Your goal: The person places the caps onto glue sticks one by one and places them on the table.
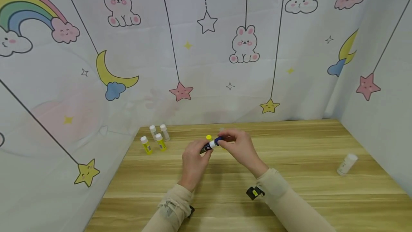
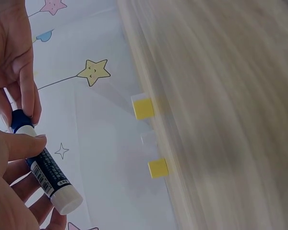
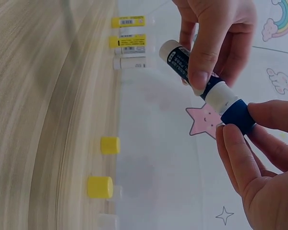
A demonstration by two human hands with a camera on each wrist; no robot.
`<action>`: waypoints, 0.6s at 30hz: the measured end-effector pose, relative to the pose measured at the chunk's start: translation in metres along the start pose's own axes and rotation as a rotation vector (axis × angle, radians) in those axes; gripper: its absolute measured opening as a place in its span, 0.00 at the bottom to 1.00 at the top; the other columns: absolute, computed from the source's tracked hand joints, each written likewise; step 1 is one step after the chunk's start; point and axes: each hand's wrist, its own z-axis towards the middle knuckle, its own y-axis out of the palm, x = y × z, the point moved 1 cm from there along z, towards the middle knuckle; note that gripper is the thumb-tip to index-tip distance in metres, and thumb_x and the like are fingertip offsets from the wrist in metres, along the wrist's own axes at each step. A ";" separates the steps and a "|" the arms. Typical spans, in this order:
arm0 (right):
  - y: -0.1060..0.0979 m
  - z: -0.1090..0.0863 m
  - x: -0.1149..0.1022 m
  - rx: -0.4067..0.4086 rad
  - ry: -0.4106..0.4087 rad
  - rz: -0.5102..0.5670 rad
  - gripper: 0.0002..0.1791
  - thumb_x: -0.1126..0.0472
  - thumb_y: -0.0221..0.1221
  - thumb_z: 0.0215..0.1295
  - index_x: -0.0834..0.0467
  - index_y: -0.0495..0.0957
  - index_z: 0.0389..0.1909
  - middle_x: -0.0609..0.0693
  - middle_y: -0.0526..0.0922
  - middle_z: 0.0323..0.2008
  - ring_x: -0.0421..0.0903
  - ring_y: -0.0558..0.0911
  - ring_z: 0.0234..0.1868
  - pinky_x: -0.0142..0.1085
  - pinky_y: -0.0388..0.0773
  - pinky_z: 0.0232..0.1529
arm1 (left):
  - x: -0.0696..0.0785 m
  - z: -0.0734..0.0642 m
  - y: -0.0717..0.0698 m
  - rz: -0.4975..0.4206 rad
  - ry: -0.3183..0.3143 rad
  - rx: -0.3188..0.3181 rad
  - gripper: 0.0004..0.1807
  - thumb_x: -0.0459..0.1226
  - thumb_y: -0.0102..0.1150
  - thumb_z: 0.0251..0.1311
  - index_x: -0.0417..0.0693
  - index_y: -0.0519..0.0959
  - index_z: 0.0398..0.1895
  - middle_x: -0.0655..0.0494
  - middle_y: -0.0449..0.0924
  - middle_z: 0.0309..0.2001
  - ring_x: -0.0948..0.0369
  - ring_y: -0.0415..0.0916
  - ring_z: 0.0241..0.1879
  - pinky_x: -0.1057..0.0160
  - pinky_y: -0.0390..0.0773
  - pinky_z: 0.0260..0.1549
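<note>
A dark blue glue stick (image 1: 206, 147) with a white collar is held up over the table, tilted. My left hand (image 1: 195, 156) grips its labelled body, the thumb (image 3: 201, 72) lying along one side. At the other end my right hand (image 1: 241, 149) pinches the blue cap (image 3: 237, 116) between thumb and fingertips. The cap sits in line with the white collar (image 3: 221, 97). A white base (image 2: 67, 199) shows past the left fingers in the left wrist view.
Several glue sticks, two with yellow labels (image 1: 147, 146), stand upright at the table's back left. Loose yellow caps (image 3: 100, 187) and pale caps (image 3: 109, 221) are on the table behind the hands. A white glue stick (image 1: 347, 164) stands at the right. A printed curtain (image 1: 212, 106) borders the table.
</note>
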 end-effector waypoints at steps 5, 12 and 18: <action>0.001 -0.001 0.001 0.000 0.006 -0.009 0.10 0.61 0.70 0.63 0.48 0.87 0.44 0.43 0.87 0.40 0.43 0.86 0.40 0.38 0.84 0.35 | 0.002 -0.002 0.000 -0.001 -0.001 -0.013 0.18 0.31 0.79 0.48 0.49 0.85 0.44 0.57 0.85 0.39 0.59 0.80 0.37 0.59 0.80 0.36; 0.003 -0.002 0.002 -0.006 0.014 0.005 0.10 0.62 0.70 0.62 0.49 0.88 0.44 0.43 0.86 0.41 0.44 0.86 0.41 0.38 0.84 0.36 | 0.004 -0.001 0.001 -0.009 0.001 -0.007 0.17 0.30 0.79 0.48 0.46 0.86 0.42 0.57 0.85 0.38 0.59 0.80 0.37 0.59 0.80 0.35; 0.003 -0.003 0.002 -0.011 0.013 0.015 0.10 0.63 0.70 0.62 0.50 0.88 0.44 0.44 0.86 0.42 0.45 0.86 0.41 0.37 0.85 0.36 | 0.006 -0.002 0.001 -0.006 0.015 0.003 0.18 0.29 0.79 0.47 0.47 0.85 0.43 0.56 0.85 0.38 0.59 0.80 0.36 0.59 0.81 0.34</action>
